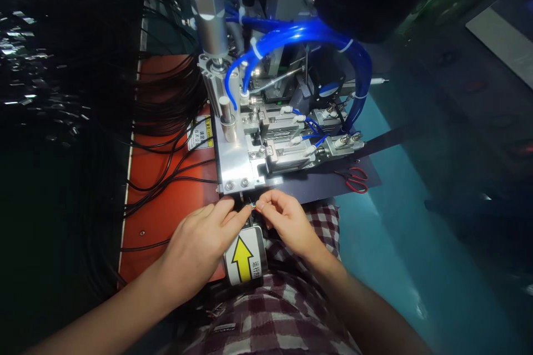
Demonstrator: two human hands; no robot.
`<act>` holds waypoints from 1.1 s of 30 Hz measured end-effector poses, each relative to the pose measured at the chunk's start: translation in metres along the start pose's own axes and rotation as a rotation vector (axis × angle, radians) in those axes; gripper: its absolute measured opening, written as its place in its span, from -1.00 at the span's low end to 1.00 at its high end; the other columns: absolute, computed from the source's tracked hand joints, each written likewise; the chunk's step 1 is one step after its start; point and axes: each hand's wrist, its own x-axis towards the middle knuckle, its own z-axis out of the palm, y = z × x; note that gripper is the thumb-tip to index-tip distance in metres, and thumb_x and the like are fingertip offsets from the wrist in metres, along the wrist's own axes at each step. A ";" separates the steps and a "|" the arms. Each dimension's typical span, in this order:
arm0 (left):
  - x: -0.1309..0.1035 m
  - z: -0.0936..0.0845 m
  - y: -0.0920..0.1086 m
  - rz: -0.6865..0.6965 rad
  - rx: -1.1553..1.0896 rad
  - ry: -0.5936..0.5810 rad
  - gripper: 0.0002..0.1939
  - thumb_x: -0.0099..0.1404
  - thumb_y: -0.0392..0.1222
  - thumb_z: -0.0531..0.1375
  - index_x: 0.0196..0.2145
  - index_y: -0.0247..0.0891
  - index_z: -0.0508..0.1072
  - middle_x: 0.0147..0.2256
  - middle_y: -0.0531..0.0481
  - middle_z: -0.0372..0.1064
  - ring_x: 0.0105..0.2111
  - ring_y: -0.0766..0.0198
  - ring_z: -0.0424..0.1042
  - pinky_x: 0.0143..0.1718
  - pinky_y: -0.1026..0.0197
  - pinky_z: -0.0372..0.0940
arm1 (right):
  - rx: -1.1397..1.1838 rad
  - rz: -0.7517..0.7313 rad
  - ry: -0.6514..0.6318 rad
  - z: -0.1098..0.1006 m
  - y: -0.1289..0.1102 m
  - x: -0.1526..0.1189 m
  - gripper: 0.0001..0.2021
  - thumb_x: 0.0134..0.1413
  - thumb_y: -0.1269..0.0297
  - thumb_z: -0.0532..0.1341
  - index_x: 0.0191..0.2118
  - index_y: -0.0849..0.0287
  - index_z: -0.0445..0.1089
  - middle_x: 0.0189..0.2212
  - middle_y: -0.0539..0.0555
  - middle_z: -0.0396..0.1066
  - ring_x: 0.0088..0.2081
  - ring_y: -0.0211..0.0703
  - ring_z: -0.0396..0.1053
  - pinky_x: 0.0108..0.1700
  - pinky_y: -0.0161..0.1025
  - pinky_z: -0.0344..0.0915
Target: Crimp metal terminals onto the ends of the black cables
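Both hands meet at the front edge of a metal machine plate [237, 161]. Thin coloured wires [255, 207] with a small shiny end show between the fingertips. My right hand [287, 216] pinches these wires between thumb and forefinger. From the other side my left hand [204, 233] comes in, its thumb and forefinger closed near the wire ends; what lies under its fingers is hidden. Just below the fingertips stands a white label with a yellow arrow [242, 259] on a rounded housing.
Black cables [166, 122] lie in a thick bundle across an orange board [154, 194] on the left. Blue air tubes [300, 30] arch over pneumatic cylinders [287, 147]. Red-handled scissors [356, 179] rest on a dark sheet at right. Checked cloth [278, 310] covers the lap.
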 end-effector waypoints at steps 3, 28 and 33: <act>0.000 0.000 0.000 0.020 -0.003 -0.006 -0.58 0.22 -0.46 -0.05 -0.01 -0.31 0.37 -0.35 -0.10 0.33 -0.49 0.21 0.32 -0.53 0.20 0.27 | -0.046 -0.024 0.023 0.001 0.001 -0.001 -0.82 0.13 0.22 0.13 -0.45 0.16 0.27 -0.62 -0.10 0.17 -0.60 -0.31 0.09 -0.55 -0.34 0.04; 0.000 0.005 -0.004 0.002 -0.133 0.040 -0.69 0.27 -0.40 -0.01 -0.07 -0.30 0.38 -0.28 -0.12 0.40 -0.38 0.19 0.40 -0.41 0.19 0.32 | -0.371 -0.293 0.243 0.012 -0.008 -0.008 -0.87 0.15 0.37 0.09 -0.42 0.16 0.30 -0.50 -0.02 0.25 -0.48 -0.23 0.20 -0.39 -0.28 0.13; -0.001 0.007 -0.004 0.001 -0.142 0.050 -0.68 0.28 -0.40 -0.02 -0.06 -0.30 0.38 -0.28 -0.12 0.40 -0.36 0.20 0.40 -0.39 0.20 0.33 | -0.360 -0.268 0.223 0.011 -0.005 -0.007 -0.86 0.16 0.36 0.08 -0.42 0.16 0.28 -0.50 -0.02 0.25 -0.47 -0.22 0.21 -0.41 -0.28 0.13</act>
